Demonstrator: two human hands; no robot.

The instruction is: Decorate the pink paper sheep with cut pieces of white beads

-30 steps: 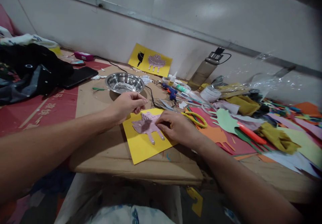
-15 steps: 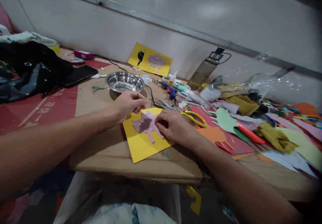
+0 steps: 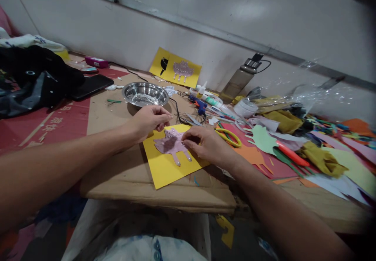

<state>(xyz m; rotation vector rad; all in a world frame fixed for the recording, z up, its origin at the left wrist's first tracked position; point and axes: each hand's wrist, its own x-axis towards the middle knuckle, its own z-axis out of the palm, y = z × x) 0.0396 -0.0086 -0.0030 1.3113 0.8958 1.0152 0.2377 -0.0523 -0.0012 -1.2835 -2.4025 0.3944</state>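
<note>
The grip of the right hand, fingertips close together, is at a pink cutout on a yellow card near the desk edge; the left hand bends similarly above. Whether either pinches anything cannot be told. Beyond sits a steel bowl.

In front of you, a yellow card is lying flat and askew near the counter's front edge. On it, you are seeing a pink animal cutout resting, its legs pointing toward you, small shiny beads dotting its upper part and feet.
</note>
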